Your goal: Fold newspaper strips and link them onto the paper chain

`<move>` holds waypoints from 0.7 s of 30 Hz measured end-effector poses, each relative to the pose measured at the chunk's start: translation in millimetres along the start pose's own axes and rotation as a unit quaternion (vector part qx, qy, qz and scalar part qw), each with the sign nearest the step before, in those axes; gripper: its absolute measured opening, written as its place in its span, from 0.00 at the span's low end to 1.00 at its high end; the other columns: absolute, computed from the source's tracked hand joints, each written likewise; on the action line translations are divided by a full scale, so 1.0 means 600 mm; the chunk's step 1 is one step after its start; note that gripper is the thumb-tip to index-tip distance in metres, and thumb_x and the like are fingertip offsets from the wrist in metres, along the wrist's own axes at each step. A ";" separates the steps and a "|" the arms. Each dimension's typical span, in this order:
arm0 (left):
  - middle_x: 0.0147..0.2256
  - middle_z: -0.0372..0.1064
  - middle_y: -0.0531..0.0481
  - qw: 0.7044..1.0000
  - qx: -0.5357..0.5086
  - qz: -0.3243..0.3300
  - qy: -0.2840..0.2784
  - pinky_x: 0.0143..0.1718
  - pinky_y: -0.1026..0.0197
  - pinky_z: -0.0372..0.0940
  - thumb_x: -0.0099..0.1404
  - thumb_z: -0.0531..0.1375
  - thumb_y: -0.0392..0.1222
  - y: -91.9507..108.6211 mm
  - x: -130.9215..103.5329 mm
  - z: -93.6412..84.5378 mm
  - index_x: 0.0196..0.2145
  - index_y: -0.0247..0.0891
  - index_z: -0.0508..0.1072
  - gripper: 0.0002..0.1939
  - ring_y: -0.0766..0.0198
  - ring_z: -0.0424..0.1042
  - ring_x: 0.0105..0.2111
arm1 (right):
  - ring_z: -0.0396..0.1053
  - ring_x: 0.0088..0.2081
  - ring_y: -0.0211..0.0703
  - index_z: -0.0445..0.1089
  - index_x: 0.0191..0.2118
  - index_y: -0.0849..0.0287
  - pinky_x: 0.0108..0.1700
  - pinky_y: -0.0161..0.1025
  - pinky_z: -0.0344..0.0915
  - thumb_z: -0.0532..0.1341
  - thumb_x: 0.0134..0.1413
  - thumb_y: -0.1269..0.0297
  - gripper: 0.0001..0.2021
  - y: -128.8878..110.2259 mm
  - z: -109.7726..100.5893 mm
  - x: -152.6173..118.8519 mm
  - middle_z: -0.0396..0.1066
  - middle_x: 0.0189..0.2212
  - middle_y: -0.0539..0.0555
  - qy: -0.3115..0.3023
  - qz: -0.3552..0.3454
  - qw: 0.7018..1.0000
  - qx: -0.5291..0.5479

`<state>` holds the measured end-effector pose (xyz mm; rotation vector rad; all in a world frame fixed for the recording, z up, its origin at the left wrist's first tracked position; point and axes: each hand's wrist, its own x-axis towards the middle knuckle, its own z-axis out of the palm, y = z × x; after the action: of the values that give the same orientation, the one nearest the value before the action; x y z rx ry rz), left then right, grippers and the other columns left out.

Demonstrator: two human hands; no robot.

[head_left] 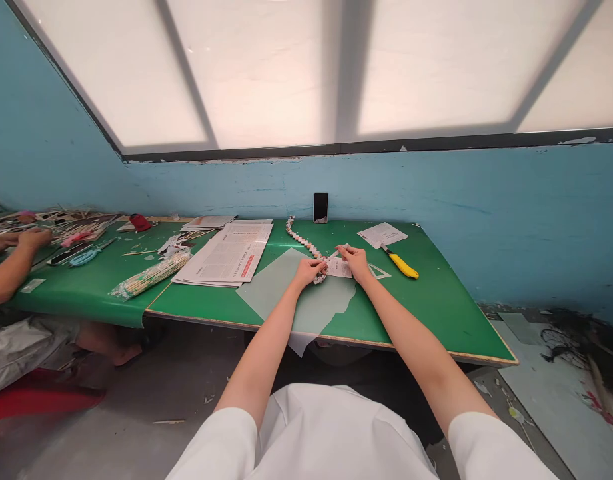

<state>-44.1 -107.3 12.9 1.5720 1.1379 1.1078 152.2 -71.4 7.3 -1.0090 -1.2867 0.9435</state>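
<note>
Green tabletop [436,313] pushed against blue wall [486,213] under pale window [276,73]; folded paper chain [303,241] pinched in left hand [309,271], printed paper [339,268] held by right hand [355,263].

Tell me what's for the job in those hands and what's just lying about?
Seems for the job:
- paper chain
- printed paper
- see-through sheet underneath
- maybe newspapers, yellow-handled tool

Seems just lying about:
- phone
- wrapped sticks

Both arms [269,340] stretched forward, fingers [315,265] pinched
</note>
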 end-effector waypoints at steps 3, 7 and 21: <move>0.26 0.77 0.42 1.000 0.000 -0.004 0.002 0.35 0.58 0.68 0.56 0.67 0.63 -0.001 0.000 0.000 0.29 0.33 0.82 0.26 0.59 0.74 0.29 | 0.54 0.24 0.38 0.80 0.40 0.63 0.28 0.38 0.56 0.63 0.53 0.38 0.28 0.005 -0.023 0.017 0.61 0.20 0.47 0.079 -0.005 0.997 0.013; 0.27 0.78 0.41 1.000 -0.004 -0.009 0.013 0.34 0.59 0.68 0.57 0.67 0.63 -0.002 -0.003 -0.003 0.30 0.33 0.82 0.26 0.58 0.75 0.30 | 0.52 0.23 0.39 0.78 0.41 0.62 0.26 0.38 0.53 0.57 0.59 0.36 0.30 0.000 -0.056 0.024 0.60 0.21 0.49 0.165 -0.014 0.986 0.016; 0.27 0.76 0.44 0.999 -0.033 -0.014 -0.010 0.33 0.61 0.66 0.54 0.68 0.64 0.001 -0.004 -0.004 0.31 0.32 0.81 0.27 0.61 0.73 0.28 | 0.62 0.27 0.42 0.79 0.33 0.60 0.31 0.37 0.60 0.62 0.57 0.41 0.24 0.010 0.034 -0.022 0.71 0.25 0.52 -0.055 -0.051 0.991 -0.108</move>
<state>-46.9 -109.1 13.8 1.5079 1.0955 1.0973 131.0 -81.3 -1.8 -1.0559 -1.5441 0.8031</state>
